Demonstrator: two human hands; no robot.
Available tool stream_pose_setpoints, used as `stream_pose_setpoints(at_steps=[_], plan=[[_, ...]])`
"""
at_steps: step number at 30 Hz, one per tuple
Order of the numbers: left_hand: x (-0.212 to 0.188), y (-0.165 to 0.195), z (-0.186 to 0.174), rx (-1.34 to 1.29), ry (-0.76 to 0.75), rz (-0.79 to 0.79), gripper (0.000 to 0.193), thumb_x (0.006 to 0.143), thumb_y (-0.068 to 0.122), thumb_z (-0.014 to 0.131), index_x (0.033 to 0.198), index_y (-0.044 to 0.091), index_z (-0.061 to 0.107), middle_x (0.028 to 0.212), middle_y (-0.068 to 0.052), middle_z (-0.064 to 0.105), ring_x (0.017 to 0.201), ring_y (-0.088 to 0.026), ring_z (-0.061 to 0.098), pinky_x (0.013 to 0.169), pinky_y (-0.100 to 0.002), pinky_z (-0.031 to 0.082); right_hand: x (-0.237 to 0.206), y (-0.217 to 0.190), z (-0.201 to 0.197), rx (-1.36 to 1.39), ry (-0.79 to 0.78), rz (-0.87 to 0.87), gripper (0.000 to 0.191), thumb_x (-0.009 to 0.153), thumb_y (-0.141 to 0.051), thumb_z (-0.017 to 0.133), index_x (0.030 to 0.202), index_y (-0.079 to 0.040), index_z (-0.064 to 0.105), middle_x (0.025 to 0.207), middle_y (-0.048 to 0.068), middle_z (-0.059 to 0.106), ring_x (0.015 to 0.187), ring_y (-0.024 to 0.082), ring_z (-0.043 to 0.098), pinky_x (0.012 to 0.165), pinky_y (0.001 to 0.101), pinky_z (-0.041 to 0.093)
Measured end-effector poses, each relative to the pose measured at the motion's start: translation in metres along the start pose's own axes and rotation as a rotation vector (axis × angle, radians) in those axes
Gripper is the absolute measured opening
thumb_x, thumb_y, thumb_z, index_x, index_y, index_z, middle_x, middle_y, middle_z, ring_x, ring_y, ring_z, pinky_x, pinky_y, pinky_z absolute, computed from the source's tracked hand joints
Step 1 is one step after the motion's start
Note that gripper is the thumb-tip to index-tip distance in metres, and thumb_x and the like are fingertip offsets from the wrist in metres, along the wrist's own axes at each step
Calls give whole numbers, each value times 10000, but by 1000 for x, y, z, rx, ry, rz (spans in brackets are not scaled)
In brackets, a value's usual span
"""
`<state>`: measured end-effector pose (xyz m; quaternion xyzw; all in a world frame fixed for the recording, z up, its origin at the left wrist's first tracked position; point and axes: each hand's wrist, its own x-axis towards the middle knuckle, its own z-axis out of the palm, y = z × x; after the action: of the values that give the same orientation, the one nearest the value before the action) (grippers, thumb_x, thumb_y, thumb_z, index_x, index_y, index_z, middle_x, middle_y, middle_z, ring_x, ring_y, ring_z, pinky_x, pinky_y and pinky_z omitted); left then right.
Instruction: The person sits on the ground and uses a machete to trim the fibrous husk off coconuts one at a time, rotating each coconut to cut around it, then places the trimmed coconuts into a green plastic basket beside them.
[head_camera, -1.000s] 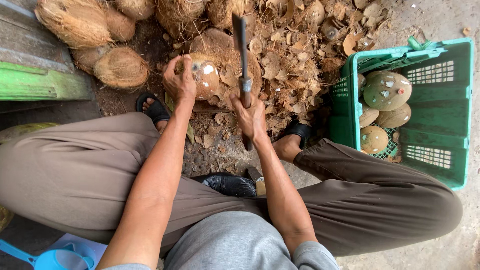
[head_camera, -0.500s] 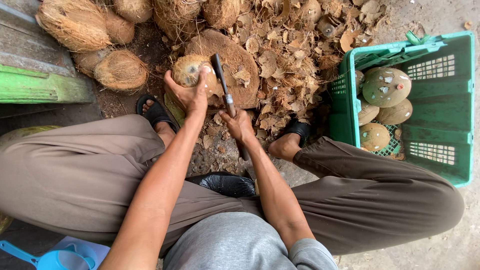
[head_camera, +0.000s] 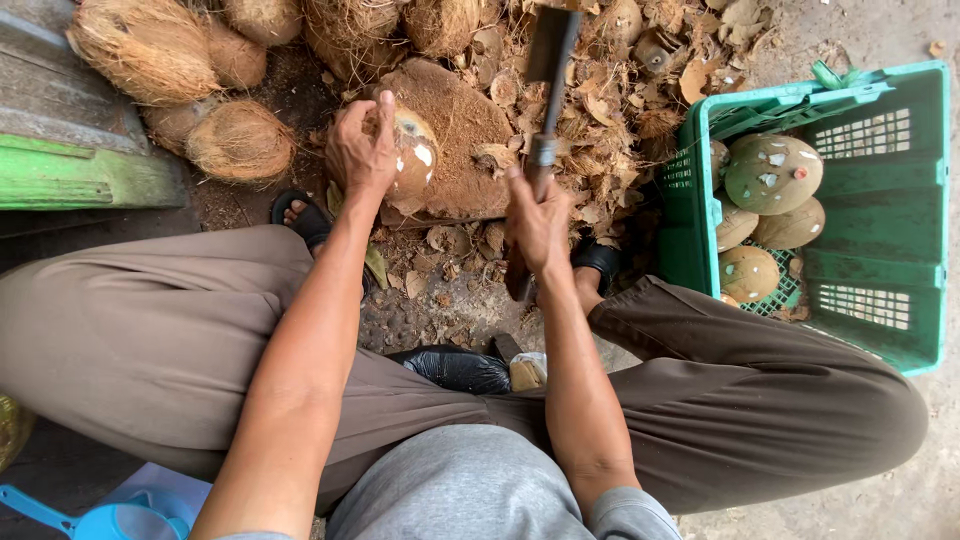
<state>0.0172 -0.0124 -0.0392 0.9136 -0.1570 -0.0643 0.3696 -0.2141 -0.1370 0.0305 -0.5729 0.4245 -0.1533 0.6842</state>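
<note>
Gripped: right hand (head_camera: 540, 225), fist closed round the handle of a long cleaver (head_camera: 550, 60), blade raised toward the top centre of the frame. Left hand (head_camera: 362, 150), fingers wrapped over a partly husked coconut (head_camera: 412, 160), pinning it on a round wooden chopping block (head_camera: 460, 130) at upper centre. Handling note, as a judgement: left fingers should sit clear of the blade's line, the nut braced firm against the block, strokes shallow and glancing. Surroundings: husk scraps (head_camera: 610, 110) strewn round the block; unhusked coconuts (head_camera: 150, 50) at upper left; green plastic crate (head_camera: 880, 330) at right, holding peeled coconuts (head_camera: 775, 172).
</note>
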Motion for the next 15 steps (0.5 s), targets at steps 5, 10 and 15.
stream_pose_setpoints(at_steps=[5,10,15], plan=[[8,8,-2,22,-6,-94,450,1018,547,552,793,173,662,867,-1,698,773,-187,618,680,-348,476,-20,9,45,-162,-239,109,335,1005,-340,640,784,-131,501,584,-24,522,411,79,462,332,265,424],[11,12,-2,26,11,-77,437,1004,533,557,797,169,682,875,-31,700,741,-209,607,632,-391,459,-25,9,49,-169,-243,0,389,1005,-352,671,758,-115,486,580,-9,531,421,80,491,354,276,428],[7,14,1,1,-46,-153,481,1032,537,525,806,133,652,892,-49,709,791,-220,628,700,-405,483,-21,14,53,60,-172,-276,386,983,-394,654,748,-105,550,523,10,537,379,103,486,333,303,442]])
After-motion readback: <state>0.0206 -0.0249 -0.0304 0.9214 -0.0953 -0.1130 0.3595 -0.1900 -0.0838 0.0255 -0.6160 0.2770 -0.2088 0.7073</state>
